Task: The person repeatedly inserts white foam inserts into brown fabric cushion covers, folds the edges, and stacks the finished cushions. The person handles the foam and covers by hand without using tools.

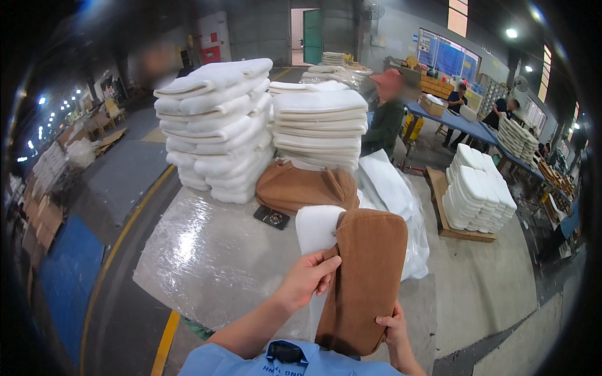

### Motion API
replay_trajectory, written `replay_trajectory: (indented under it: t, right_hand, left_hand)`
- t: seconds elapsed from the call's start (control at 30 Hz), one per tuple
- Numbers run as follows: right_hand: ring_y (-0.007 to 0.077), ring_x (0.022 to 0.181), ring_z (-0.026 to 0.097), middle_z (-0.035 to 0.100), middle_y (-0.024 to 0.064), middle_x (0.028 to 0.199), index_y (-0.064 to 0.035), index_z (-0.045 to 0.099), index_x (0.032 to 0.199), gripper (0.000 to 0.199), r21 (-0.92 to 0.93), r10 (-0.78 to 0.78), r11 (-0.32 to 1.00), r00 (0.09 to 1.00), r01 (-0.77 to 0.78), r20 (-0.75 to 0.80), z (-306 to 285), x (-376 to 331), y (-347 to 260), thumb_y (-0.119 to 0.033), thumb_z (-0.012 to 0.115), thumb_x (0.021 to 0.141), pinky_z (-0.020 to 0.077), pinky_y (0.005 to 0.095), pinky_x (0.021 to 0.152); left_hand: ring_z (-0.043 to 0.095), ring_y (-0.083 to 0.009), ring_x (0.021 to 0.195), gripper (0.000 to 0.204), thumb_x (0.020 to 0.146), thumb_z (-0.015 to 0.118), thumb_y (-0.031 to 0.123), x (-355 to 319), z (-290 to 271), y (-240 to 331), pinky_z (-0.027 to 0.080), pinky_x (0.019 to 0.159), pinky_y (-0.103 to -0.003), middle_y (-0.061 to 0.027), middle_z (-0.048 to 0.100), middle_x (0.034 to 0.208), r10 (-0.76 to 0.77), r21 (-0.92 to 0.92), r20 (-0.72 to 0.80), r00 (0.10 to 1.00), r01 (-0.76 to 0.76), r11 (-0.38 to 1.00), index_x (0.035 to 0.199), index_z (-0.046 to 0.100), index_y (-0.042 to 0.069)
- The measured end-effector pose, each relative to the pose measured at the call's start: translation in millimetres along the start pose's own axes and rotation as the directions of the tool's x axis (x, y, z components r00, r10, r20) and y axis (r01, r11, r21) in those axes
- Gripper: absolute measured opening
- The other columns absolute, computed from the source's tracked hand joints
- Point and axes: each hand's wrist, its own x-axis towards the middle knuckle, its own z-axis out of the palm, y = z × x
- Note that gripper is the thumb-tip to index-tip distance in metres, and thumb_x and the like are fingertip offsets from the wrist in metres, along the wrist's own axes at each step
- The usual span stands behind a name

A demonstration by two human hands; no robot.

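Gripping both hands (307, 279) (392, 329) shut around brown fabric cover (367, 276), half-sheathing white foam pad (316, 229).

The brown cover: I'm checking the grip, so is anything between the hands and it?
Nothing visible. The left hand touches the brown cover at its left edge, beside the white foam pad; the right hand grips its lower end.

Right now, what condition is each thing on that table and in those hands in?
Brown cover: partly pulled over the pad, gripped by both hands.
White foam pad: half sheathed, top left corner bare.
Left hand: pinching the cover's edge.
Right hand: gripping the cover's lower end.
White pad stacks: piled high, uncovered.
Brown covers: heaped, empty.
Phone: lying flat.
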Motion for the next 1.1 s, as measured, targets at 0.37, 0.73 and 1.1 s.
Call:
replay_trajectory:
  t: [0.37,0.73,1.1]
  right_hand:
    - [0.0267,0.113,0.071,0.072,0.0128,0.124,-0.0008,0.057,0.137,0.073,0.096,0.012,0.995,1.0,-0.014,0.025,-10,-13,12,0.004,0.074,0.067,0.0572,0.0444,0.1]
    - [0.0206,0.111,0.07,0.072,0.0085,0.123,-0.0008,0.061,0.135,0.069,0.08,-0.071,0.994,0.997,0.073,-0.026,9,-9,24,0.002,0.077,0.068,0.0528,0.036,0.1]
    - [0.0207,0.115,0.068,0.071,0.0079,0.126,-0.001,0.06,0.138,0.07,0.079,-0.193,0.976,0.976,0.201,-0.099,40,-4,11,0.003,0.079,0.07,0.0516,0.0369,0.104]
  left_hand:
    - [0.061,-0.0122,0.075,0.017,0.107,0.061,0.011,-7,40,-25,0.047,0.066,-0.031,-0.009,0.07,0.085,0.799,0.759,-0.119,0.59,-0.464,0.456,0.115,0.07,-0.001]
    - [0.056,-0.0042,0.075,0.023,0.106,0.053,-0.003,30,26,5,0.042,0.067,-0.022,-0.0004,0.065,0.083,0.707,0.532,-0.188,0.682,-0.534,0.657,0.127,0.057,0.005]
    - [0.05,-0.0047,0.067,0.014,0.11,0.055,0.012,50,24,46,0.043,0.062,-0.026,-0.0004,0.065,0.077,0.667,0.917,-0.032,0.744,-0.244,0.316,0.116,0.059,0.001]
